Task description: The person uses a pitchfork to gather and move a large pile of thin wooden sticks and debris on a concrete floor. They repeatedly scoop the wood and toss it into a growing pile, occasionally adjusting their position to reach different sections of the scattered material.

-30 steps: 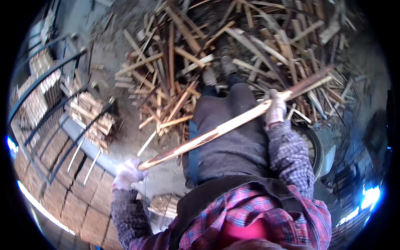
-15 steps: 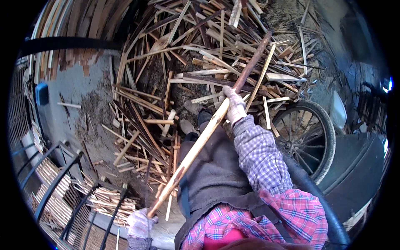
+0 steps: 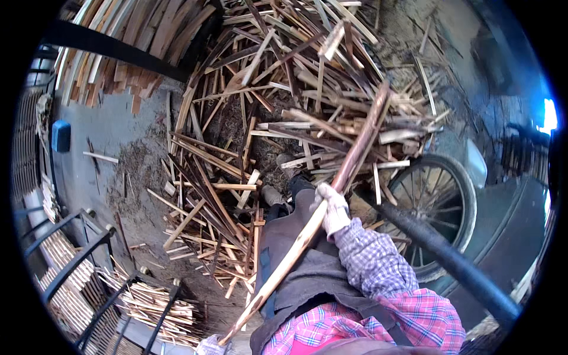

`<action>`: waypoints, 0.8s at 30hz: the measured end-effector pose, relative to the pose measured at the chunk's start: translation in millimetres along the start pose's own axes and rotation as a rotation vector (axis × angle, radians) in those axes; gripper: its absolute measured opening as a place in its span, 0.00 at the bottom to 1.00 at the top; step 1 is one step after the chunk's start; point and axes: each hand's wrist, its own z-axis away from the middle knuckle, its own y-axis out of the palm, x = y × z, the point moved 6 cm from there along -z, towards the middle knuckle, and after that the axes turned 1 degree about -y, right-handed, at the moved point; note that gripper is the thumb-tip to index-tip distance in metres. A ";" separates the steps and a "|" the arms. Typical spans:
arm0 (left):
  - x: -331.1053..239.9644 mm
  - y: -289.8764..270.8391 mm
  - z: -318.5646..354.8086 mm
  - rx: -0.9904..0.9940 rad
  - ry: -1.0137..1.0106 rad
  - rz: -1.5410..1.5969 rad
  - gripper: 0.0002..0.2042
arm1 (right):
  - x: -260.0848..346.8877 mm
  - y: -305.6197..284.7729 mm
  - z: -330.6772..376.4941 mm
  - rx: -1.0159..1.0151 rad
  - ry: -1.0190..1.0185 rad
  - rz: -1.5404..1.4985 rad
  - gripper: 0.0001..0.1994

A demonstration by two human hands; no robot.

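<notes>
A long wooden pole (image 3: 290, 254) slants across my front, pale and bare along its lower half and covered in reddish-brown bark toward its far end. My right hand (image 3: 332, 208), in a light work glove, is closed around its middle. At the lower edge of the view my left hand (image 3: 210, 345), also gloved, is closed at the pole's near end; most of that hand is cut off by the frame. Beyond my right hand, the bark-covered end reaches over a heap of split sticks (image 3: 278, 59).
A spoked wheel (image 3: 435, 207) and a dark bar (image 3: 444, 239) stand close on my right. Stacked slats (image 3: 136, 41) are at the far left. Bundled sticks (image 3: 160, 310) lie within a black metal frame (image 3: 77, 260) at the near left. A blue container (image 3: 60, 136) sits leftward.
The pole has shifted nearer to me, its far end lower in view. Both hands have moved down with it, and my left hand is now mostly out of view.
</notes>
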 end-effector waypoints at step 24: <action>-487.2 -51.0 -153.9 -0.052 0.107 -0.234 0.20 | 214.4 92.2 -239.3 -0.267 -0.227 0.313 0.09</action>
